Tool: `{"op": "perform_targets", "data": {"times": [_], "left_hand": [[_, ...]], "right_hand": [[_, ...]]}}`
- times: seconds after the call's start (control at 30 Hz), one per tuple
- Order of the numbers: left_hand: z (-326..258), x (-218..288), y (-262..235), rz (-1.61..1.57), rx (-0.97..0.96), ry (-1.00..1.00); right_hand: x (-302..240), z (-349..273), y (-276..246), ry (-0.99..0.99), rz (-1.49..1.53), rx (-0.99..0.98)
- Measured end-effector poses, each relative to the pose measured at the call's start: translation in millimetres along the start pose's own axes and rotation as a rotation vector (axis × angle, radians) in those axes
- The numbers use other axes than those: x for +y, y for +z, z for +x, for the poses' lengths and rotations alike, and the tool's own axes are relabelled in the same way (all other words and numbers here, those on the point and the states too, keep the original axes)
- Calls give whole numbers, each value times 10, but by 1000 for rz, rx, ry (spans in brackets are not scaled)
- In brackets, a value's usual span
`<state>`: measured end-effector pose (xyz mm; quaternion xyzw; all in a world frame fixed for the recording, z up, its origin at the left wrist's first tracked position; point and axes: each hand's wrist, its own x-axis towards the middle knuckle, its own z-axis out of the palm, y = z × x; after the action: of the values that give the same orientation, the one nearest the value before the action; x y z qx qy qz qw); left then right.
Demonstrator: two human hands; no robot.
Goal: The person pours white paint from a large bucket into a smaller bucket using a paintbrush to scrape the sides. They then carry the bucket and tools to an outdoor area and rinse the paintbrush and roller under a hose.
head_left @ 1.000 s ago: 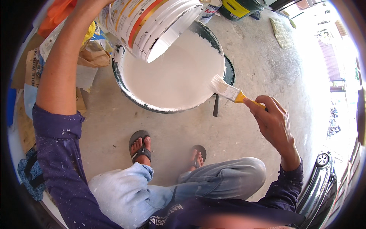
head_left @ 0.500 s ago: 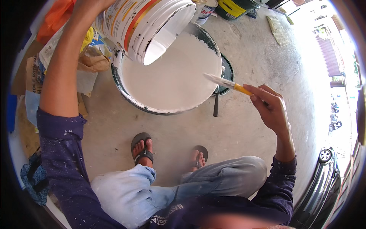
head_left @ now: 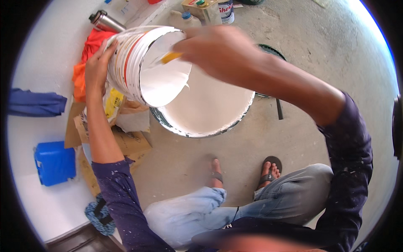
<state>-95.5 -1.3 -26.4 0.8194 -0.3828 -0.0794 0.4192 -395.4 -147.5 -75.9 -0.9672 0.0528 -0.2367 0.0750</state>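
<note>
My left hand (head_left: pixel 98 67) grips the side of a white paint pail (head_left: pixel 130 69) with coloured bands. The pail is tilted, its mouth facing right above a large round tub (head_left: pixel 200 134) of off-white paint (head_left: pixel 218 105). White paint coats the pail's inside, and a small drip hangs from its lip. My right hand (head_left: pixel 218 48), blurred, is closed on the yellow handle of a paintbrush (head_left: pixel 171 57). The bristle end is inside the pail's mouth, smeared by motion. That forearm passes over the tub's far right part and hides some of its rim.
Beyond the tub stand a tin (head_left: pixel 226 11) and a jug with a blue cap (head_left: pixel 187 19). Right of it lie a dark round lid (head_left: pixel 270 51) and a dark handle (head_left: pixel 280 109). Cardboard (head_left: pixel 132 145), orange cloth (head_left: pixel 79 80), a steel flask (head_left: pixel 108 21) and a blue box (head_left: pixel 54 163) line the left.
My right hand has moved left with the brush, from beside the tub into the pail's mouth. The view has shifted left, and the pail's mouth shows more fully.
</note>
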Motion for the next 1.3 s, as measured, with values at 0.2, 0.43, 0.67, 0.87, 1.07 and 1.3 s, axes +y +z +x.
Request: {"op": "perform_targets", "data": {"times": [0.2,0.43,0.67,0.87,1.07,1.3], "left_hand": [[27,-43,-16,-65,3,-99],[-56,73,59,124,47,41],[-67,273,281,407,106,174],[-16,305,360,470,112,211],[-6,292,387,567,138,234],[0,203,494,651,235,240]], "right_hand": [[-289,975,650,45,56,-39],[-190,1213,923,41,189,-51],[-100,934,904,-91,28,-98],[-71,381,534,-76,-61,-178],[-33,-204,141,-43,-42,-283],[71,-842,-243,-9,-20,-219]]}}
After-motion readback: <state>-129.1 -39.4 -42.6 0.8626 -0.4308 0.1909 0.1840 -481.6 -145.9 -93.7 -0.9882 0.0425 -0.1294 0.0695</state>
